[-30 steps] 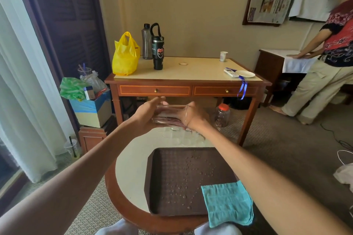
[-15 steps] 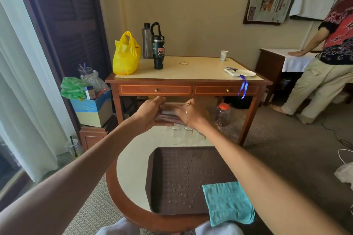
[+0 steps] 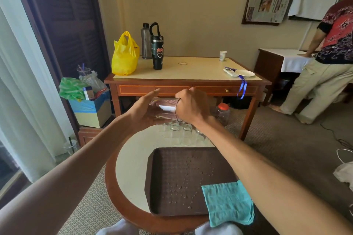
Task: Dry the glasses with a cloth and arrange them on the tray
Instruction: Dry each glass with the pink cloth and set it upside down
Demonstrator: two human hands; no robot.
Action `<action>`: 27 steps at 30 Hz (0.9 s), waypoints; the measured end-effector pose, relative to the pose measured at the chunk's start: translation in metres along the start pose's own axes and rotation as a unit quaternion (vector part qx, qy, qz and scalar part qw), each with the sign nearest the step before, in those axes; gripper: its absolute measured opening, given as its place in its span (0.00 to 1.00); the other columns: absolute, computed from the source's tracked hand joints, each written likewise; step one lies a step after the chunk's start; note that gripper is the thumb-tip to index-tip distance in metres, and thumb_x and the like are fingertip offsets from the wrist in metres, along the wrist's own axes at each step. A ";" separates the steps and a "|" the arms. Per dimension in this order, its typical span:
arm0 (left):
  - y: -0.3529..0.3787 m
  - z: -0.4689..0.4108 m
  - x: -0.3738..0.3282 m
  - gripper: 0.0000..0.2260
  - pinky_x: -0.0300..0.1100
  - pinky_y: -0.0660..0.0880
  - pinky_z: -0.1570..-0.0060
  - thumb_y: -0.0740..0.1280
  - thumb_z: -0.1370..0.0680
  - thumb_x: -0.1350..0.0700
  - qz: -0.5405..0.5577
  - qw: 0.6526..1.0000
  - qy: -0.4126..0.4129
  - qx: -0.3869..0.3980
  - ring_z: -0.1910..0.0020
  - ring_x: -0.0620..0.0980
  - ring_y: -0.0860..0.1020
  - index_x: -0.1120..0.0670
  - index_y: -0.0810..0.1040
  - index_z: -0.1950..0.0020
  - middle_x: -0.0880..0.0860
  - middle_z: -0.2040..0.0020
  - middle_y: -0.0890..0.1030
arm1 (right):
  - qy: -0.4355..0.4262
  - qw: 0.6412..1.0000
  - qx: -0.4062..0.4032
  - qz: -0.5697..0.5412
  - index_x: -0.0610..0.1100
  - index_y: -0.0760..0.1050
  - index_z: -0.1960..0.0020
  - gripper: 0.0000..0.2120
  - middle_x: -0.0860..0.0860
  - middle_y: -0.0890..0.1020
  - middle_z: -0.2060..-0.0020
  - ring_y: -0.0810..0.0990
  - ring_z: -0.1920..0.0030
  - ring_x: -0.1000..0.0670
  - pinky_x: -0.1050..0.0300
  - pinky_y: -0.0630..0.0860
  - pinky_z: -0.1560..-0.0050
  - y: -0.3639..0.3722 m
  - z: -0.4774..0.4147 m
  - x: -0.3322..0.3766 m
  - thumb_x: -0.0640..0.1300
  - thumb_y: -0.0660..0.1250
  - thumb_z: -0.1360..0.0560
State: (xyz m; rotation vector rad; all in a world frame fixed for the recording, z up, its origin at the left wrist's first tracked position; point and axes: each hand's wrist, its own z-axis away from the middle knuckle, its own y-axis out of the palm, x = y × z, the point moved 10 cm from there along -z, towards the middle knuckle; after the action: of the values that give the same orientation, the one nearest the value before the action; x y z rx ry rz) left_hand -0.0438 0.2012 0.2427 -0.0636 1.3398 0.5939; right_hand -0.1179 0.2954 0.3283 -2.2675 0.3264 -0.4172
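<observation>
Left hand (image 3: 142, 109), straight-fingered, braces the clear drinking glass (image 3: 165, 109) at its base, right hand (image 3: 193, 107) curls round its rim; hold firmly one-handed while fetching the teal cloth (image 3: 227, 203).

A single wide-angle camera sits on the person's head, facing forward and tilted down. Both bare forearms enter from the lower corners of the frame and converge at centre, where the left hand (image 3: 142, 109) and right hand (image 3: 193, 107) meet on a clear drinking glass (image 3: 165, 108) at arm's reach. The dark brown rectangular plastic tray (image 3: 172, 177) lies close below the lens in the lower middle, on the round cream-topped table with a wooden rim (image 3: 129, 168). Farther off, the long wooden desk with a cream top (image 3: 200, 70) crosses mid-frame. The white curtain (image 3: 19, 82) leans along the left edge.
</observation>
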 end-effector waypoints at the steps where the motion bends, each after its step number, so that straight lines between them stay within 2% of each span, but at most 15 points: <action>1: -0.001 0.000 0.002 0.20 0.54 0.82 0.46 0.63 0.17 0.42 0.000 1.000 -0.010 -0.001 0.49 0.58 0.84 0.57 0.78 0.36 0.61 0.46 0.84 | -0.038 0.999 -0.007 0.029 0.42 0.77 0.71 0.11 0.49 0.76 0.78 0.72 0.78 0.49 0.66 0.62 0.76 -0.007 0.001 0.010 0.40 0.60 0.33; 4: -0.004 0.000 0.003 0.14 0.50 0.84 0.58 0.62 0.15 0.46 -0.016 0.999 -0.012 -0.030 0.52 0.57 0.86 0.55 0.78 0.37 0.59 0.47 0.84 | -0.036 0.997 0.013 0.074 0.42 0.80 0.67 0.07 0.48 0.81 0.73 0.75 0.74 0.48 0.61 0.71 0.75 -0.003 0.001 0.004 0.40 0.67 0.31; 7: -0.002 0.000 -0.006 0.11 0.50 0.85 0.62 0.62 0.15 0.50 -0.037 0.997 0.027 -0.062 0.57 0.56 0.87 0.57 0.78 0.41 0.57 0.55 0.87 | 0.091 0.992 0.074 -0.037 0.39 0.78 0.65 0.11 0.46 0.79 0.71 0.75 0.72 0.49 0.58 0.72 0.73 0.021 0.002 -0.026 0.31 0.61 0.27; 8: 0.000 0.000 -0.010 0.11 0.52 0.85 0.59 0.63 0.15 0.51 -0.046 0.996 0.042 -0.063 0.58 0.56 0.87 0.58 0.78 0.41 0.58 0.57 0.87 | 0.160 0.975 0.120 -0.091 0.39 0.77 0.61 0.10 0.46 0.78 0.69 0.75 0.71 0.50 0.58 0.70 0.72 0.039 0.004 -0.041 0.34 0.61 0.23; 9: 0.002 0.000 -0.015 0.11 0.53 0.85 0.55 0.63 0.15 0.51 -0.060 0.994 0.061 -0.062 0.58 0.56 0.86 0.59 0.77 0.41 0.58 0.56 0.86 | 0.231 0.943 0.178 -0.157 0.39 0.76 0.58 0.11 0.46 0.78 0.67 0.75 0.69 0.50 0.59 0.69 0.71 0.057 0.011 -0.048 0.43 0.64 0.20; 11: 0.004 0.002 -0.025 0.13 0.57 0.84 0.50 0.63 0.15 0.51 -0.122 0.984 0.110 -0.062 0.56 0.58 0.86 0.59 0.75 0.37 0.60 0.50 0.83 | 0.340 0.853 0.280 -0.281 0.40 0.81 0.55 0.27 0.47 0.82 0.68 0.76 0.73 0.52 0.61 0.68 0.72 0.091 0.034 -0.056 0.65 0.64 0.23; 13: 0.007 0.006 -0.033 0.15 0.60 0.84 0.50 0.62 0.14 0.50 -0.197 0.966 0.155 -0.063 0.51 0.61 0.85 0.61 0.75 0.37 0.62 0.47 0.80 | 0.382 0.756 0.383 -0.367 0.42 0.81 0.64 0.31 0.50 0.80 0.73 0.71 0.80 0.56 0.65 0.62 0.78 0.106 0.063 -0.047 0.67 0.57 0.20; 14: 0.009 0.009 -0.036 0.15 0.60 0.84 0.50 0.61 0.14 0.50 -0.224 0.957 0.173 -0.061 0.49 0.62 0.84 0.62 0.75 0.38 0.62 0.46 0.79 | 0.391 0.722 0.409 -0.398 0.42 0.79 0.65 0.30 0.51 0.78 0.74 0.68 0.81 0.57 0.67 0.60 0.81 0.106 0.074 -0.042 0.63 0.55 0.18; 15: 0.010 0.010 -0.036 0.15 0.59 0.84 0.51 0.61 0.14 0.50 -0.237 0.952 0.186 -0.060 0.48 0.62 0.84 0.62 0.75 0.39 0.63 0.46 0.79 | 0.394 0.710 0.415 -0.410 0.42 0.78 0.64 0.29 0.51 0.77 0.74 0.67 0.82 0.57 0.67 0.58 0.82 0.104 0.078 -0.040 0.61 0.55 0.18; 17: 0.009 0.008 -0.035 0.14 0.56 0.84 0.52 0.60 0.14 0.51 -0.213 0.957 0.186 -0.058 0.50 0.60 0.84 0.62 0.75 0.39 0.62 0.47 0.80 | 0.382 0.758 0.379 -0.368 0.43 0.78 0.62 0.26 0.51 0.78 0.73 0.67 0.81 0.56 0.67 0.59 0.81 0.101 0.069 -0.046 0.59 0.56 0.17; 19: 0.004 0.003 -0.028 0.13 0.55 0.83 0.48 0.62 0.15 0.50 -0.124 0.980 0.146 -0.053 0.53 0.58 0.83 0.59 0.77 0.42 0.61 0.49 0.81 | 0.314 0.869 0.301 -0.238 0.41 0.78 0.60 0.21 0.49 0.80 0.72 0.74 0.79 0.53 0.60 0.68 0.78 0.088 0.039 -0.055 0.54 0.60 0.17; 21: 0.001 -0.002 -0.017 0.14 0.58 0.78 0.39 0.64 0.17 0.47 -0.041 0.995 0.083 -0.034 0.50 0.59 0.83 0.58 0.79 0.42 0.62 0.47 0.83 | 0.180 0.960 0.188 -0.104 0.39 0.73 0.67 0.18 0.46 0.76 0.74 0.77 0.75 0.47 0.52 0.75 0.70 0.061 0.011 -0.041 0.41 0.59 0.19; 22: 0.000 -0.002 -0.012 0.17 0.58 0.77 0.38 0.64 0.18 0.46 -0.025 0.998 0.054 -0.025 0.50 0.60 0.83 0.57 0.80 0.41 0.63 0.46 0.84 | 0.119 0.981 0.125 -0.083 0.40 0.68 0.72 0.18 0.47 0.71 0.78 0.73 0.76 0.46 0.52 0.73 0.68 0.043 0.004 -0.028 0.35 0.56 0.24; 24: 0.000 -0.001 -0.004 0.19 0.55 0.80 0.43 0.63 0.18 0.44 -0.017 1.000 0.012 -0.014 0.53 0.58 0.84 0.58 0.80 0.41 0.60 0.50 0.85 | 0.023 0.998 0.044 -0.038 0.44 0.64 0.76 0.12 0.51 0.65 0.81 0.65 0.79 0.50 0.61 0.66 0.72 0.006 0.001 -0.001 0.36 0.53 0.35; 27: -0.003 -0.002 0.003 0.15 0.51 0.82 0.52 0.63 0.17 0.45 -0.018 1.000 -0.012 -0.011 0.54 0.56 0.85 0.55 0.78 0.40 0.58 0.55 0.86 | -0.048 0.998 0.022 0.046 0.43 0.69 0.75 0.10 0.51 0.68 0.81 0.64 0.80 0.52 0.65 0.57 0.74 -0.013 -0.001 0.019 0.38 0.57 0.35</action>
State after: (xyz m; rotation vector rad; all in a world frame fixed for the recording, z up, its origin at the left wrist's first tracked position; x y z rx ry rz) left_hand -0.0444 0.1989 0.2388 -0.0981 1.3073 0.5768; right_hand -0.1000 0.2968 0.3422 -2.2114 0.3679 -0.2637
